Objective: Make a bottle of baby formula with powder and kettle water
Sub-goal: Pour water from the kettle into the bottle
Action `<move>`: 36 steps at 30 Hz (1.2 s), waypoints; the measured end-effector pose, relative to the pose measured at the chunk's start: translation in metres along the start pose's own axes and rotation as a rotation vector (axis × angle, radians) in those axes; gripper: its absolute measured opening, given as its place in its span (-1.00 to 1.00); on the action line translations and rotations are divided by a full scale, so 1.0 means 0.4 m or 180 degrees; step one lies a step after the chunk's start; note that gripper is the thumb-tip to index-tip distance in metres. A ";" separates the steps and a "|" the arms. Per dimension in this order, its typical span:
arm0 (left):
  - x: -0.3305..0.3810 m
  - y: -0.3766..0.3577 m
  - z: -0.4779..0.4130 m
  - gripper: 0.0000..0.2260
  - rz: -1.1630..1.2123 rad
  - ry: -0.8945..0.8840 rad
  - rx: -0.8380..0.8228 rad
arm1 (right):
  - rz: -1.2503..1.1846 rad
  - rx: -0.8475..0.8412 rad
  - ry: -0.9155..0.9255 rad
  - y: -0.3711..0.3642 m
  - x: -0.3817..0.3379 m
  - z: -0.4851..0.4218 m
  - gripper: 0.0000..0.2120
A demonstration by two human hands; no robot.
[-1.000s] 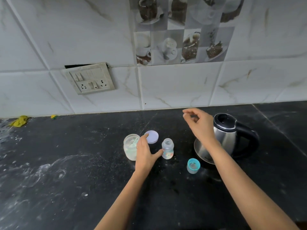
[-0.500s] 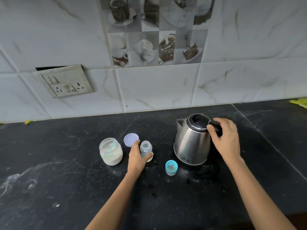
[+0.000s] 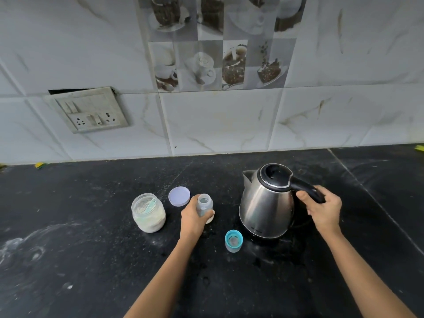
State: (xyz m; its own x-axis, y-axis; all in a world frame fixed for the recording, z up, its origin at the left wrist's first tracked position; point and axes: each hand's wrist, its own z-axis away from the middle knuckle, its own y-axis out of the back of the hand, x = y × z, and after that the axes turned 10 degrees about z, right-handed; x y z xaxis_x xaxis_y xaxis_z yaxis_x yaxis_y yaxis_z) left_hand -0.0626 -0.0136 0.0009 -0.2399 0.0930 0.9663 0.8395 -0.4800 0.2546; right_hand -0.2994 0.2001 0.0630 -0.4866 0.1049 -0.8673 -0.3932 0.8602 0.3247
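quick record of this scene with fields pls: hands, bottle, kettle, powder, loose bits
left hand: grips the open baby bottle, standing on the counter
right hand: grips the kettle handle
kettle: steel, lid closed, spout pointing left
powder jar: open, scoop inside, left of the bottle
jar lid: flat on counter between jar and bottle, further back
bottle cap: teal, on counter front-left of kettle

Both bare forearms reach forward; the left hand [image 3: 193, 218] wraps its fingers round the bottle [image 3: 205, 205], the right hand [image 3: 325, 211] grips the kettle handle [image 3: 306, 187]
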 end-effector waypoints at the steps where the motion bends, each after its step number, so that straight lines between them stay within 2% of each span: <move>1: 0.002 0.001 -0.005 -0.59 -0.0013 0.0000 -0.0018 | 0.0000 -0.0013 0.0031 -0.001 -0.003 -0.005 -0.85; 3: 0.003 0.003 -0.014 -0.59 -0.0050 -0.0003 -0.0057 | 0.0041 -0.0046 0.0131 -0.005 -0.022 -0.017 -0.77; 7: 0.000 0.006 -0.022 -0.59 -0.0047 -0.0055 -0.0066 | 0.0025 -0.0235 0.0371 -0.020 -0.068 -0.049 -0.85; 11: -0.002 0.004 -0.023 -0.58 -0.0069 -0.0061 -0.0059 | 0.0475 -0.0358 0.0726 -0.051 -0.094 -0.088 -0.65; 13: -0.003 0.003 -0.022 -0.58 -0.0071 -0.0047 -0.0049 | 0.0620 -0.0436 0.0825 -0.064 -0.103 -0.100 -0.63; 28: -0.016 0.005 -0.015 -0.54 0.0139 0.0044 -0.0060 | 0.1002 -0.1043 0.0575 -0.109 -0.196 -0.134 -0.79; 33: -0.030 0.006 -0.019 -0.55 0.0158 0.0034 -0.0088 | 0.1119 -0.1127 0.0688 -0.125 -0.215 -0.138 -0.71; 36: -0.034 0.006 -0.022 -0.53 0.0169 0.0042 -0.0110 | 0.1249 -0.1186 0.0710 -0.131 -0.225 -0.139 -0.72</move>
State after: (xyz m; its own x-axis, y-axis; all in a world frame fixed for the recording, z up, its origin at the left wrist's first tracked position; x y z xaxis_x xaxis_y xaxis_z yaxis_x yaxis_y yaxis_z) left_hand -0.0615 -0.0237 -0.0119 -0.2020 0.0552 0.9778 0.8339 -0.5139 0.2012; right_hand -0.2786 0.1179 0.1450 -0.7879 0.2379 -0.5680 -0.3785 0.5404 0.7515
